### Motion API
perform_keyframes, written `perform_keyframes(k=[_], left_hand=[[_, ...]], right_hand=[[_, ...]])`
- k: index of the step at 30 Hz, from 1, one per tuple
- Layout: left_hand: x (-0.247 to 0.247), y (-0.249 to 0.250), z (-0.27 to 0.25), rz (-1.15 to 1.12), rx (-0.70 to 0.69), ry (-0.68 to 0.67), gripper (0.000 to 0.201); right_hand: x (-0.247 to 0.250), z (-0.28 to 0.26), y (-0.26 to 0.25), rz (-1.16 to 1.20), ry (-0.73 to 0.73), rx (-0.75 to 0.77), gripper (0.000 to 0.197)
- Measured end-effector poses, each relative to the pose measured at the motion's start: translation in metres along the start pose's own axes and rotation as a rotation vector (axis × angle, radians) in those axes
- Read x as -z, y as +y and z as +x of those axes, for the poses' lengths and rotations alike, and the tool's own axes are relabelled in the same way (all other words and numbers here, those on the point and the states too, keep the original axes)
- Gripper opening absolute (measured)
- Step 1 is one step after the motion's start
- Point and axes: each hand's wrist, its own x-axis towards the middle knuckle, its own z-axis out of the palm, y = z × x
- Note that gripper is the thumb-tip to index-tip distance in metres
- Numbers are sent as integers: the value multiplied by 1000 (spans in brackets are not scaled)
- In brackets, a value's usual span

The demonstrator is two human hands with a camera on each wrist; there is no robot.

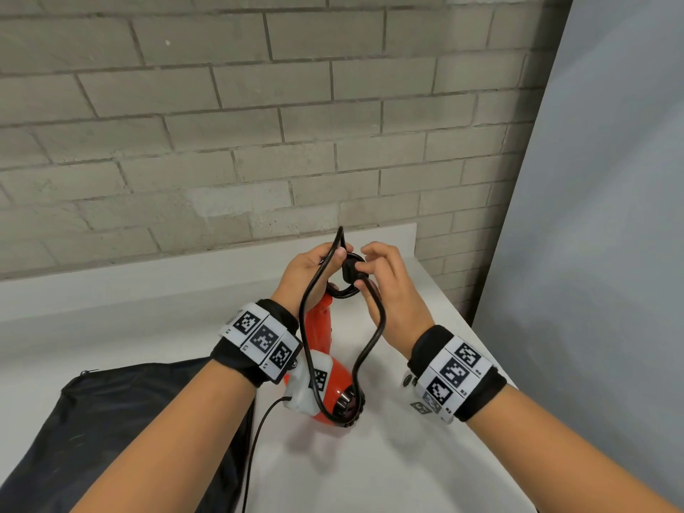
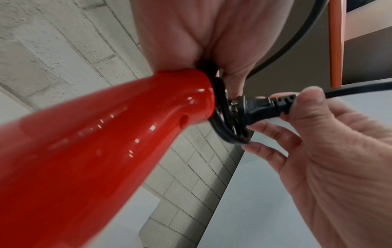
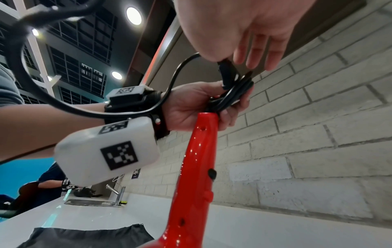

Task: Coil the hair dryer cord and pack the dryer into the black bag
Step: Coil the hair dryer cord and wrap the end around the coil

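The red hair dryer [image 1: 335,383] hangs nozzle down over the white counter [image 1: 370,468], its handle [image 2: 106,142] pointing up toward the wall. My left hand [image 1: 318,266] grips a small coil of black cord [image 2: 227,132] at the handle's end [image 3: 200,151]. My right hand [image 1: 377,275] pinches the black plug [image 2: 263,107] between thumb and fingers, right against the coil [image 3: 235,92]. A long slack loop of cord [image 1: 307,327] droops from the hands down round the dryer's body. The black bag [image 1: 129,420] lies flat on the counter at my lower left.
A grey brick wall [image 1: 259,124] stands close behind the counter. The counter ends at the right beside a grey panel [image 1: 610,253]. Far along the counter in the right wrist view are a sink with a tap [image 3: 117,193] and another person [image 3: 48,182].
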Motion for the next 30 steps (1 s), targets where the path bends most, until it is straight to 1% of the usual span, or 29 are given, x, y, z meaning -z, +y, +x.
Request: perform_keyframes(k=[2, 5, 8, 9, 11, 13, 14, 16, 18, 19, 21, 23, 25, 27, 30], left_hand=[[3, -1, 1, 15, 5, -5, 30], [5, 1, -2, 32, 22, -21, 32], [3, 1, -2, 13, 30, -40, 32], [1, 1, -2, 17, 32, -63, 31], [-3, -3, -1, 16, 44, -104, 30], [-5, -3, -2, -82, 83, -91, 24], [-4, -3, -2, -124, 88, -88, 23], [-2, -2, -2, -151, 85, -113, 26], [2, -3, -3, -190, 88, -136, 29], [2, -1, -4, -199, 85, -141, 28], [1, 0, -5, -166, 52, -147, 25], [1, 0, -5, -114, 22, -153, 26], [1, 0, -4, -82, 14, -136, 28], [3, -1, -2, -79, 14, -117, 26], [4, -2, -2, -123, 35, -85, 24]], right_hand=[[-2, 3, -1, -27, 6, -16, 13], [-4, 4, -1, -67, -31, -41, 12], [-6, 5, -4, -69, -1, -82, 11], [-7, 7, -6, -46, 27, -105, 14], [-8, 11, -9, -2, 82, -149, 29], [-9, 14, -10, 48, 97, -181, 40], [-9, 14, -9, 80, 90, -176, 41], [-10, 12, -4, 113, 49, -148, 31], [-13, 9, 2, 99, 21, -169, 11], [-14, 8, 5, 91, 29, -184, 5], [-17, 7, 7, 130, 57, -198, 16], [-15, 9, 3, 241, 15, -254, 27], [-10, 12, -3, 303, -65, -318, 27], [-4, 14, -5, 287, -152, -355, 22], [1, 5, 8, 159, -288, -387, 18]])
